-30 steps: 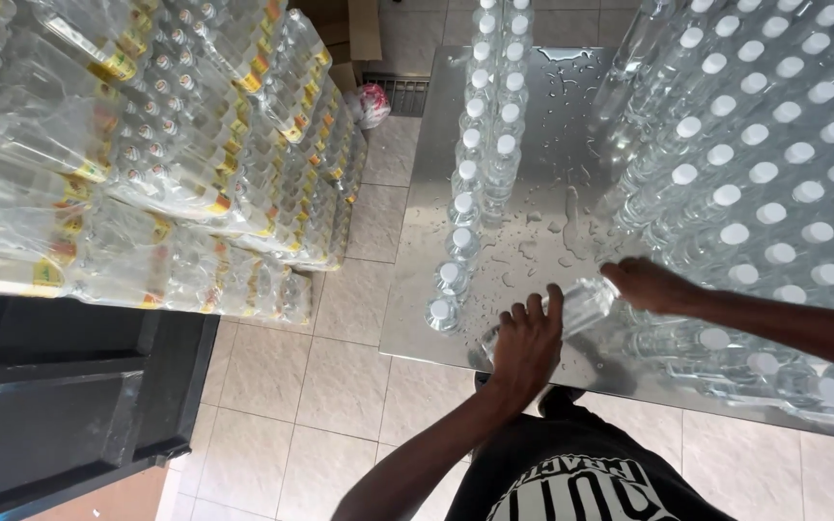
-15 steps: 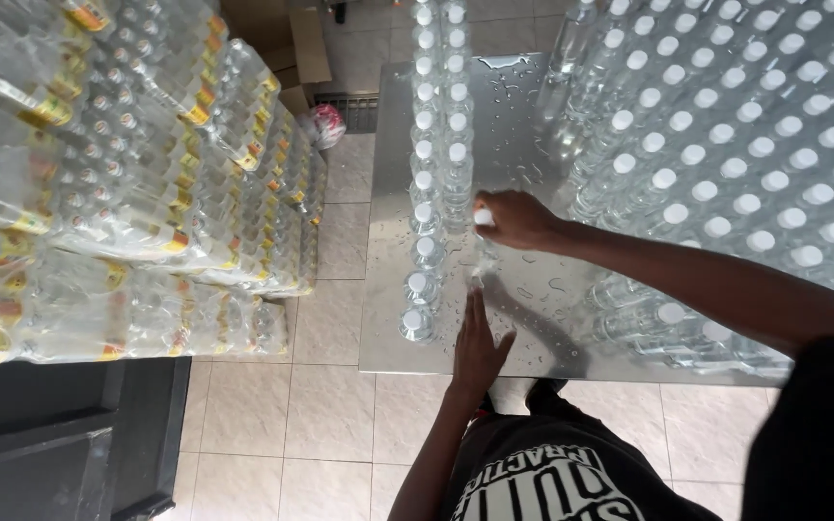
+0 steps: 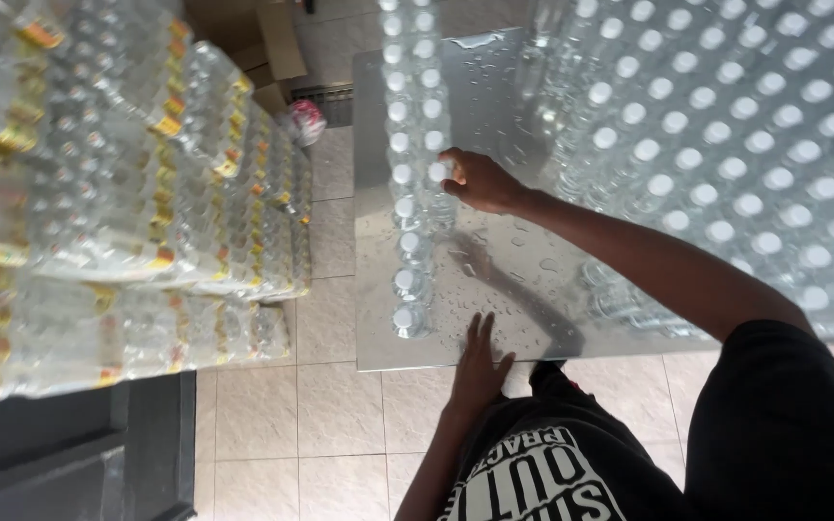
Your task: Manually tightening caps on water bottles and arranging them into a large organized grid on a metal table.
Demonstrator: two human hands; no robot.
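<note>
While the right hand [image 3: 480,180] curls its fingers round a capped bottle [image 3: 439,174] standing in the left-hand row, the left hand [image 3: 478,359] lies flat, holding nothing, on the wet metal table [image 3: 523,280]; a nudge could topple neighbouring bottles.

The right hand [image 3: 480,181] reaches across the wet metal table [image 3: 523,280], its fingers [image 3: 454,164] closed around a white-capped clear bottle [image 3: 439,174] in the double row of bottles [image 3: 409,164] along the table's left side. The left hand [image 3: 480,362] rests flat on the table's near edge. Right of the row stands a dense block of capped bottles [image 3: 726,125]. Left of the table, shrink-wrapped bottle packs [image 3: 118,183] are stacked on the tiled floor [image 3: 330,386].
</note>
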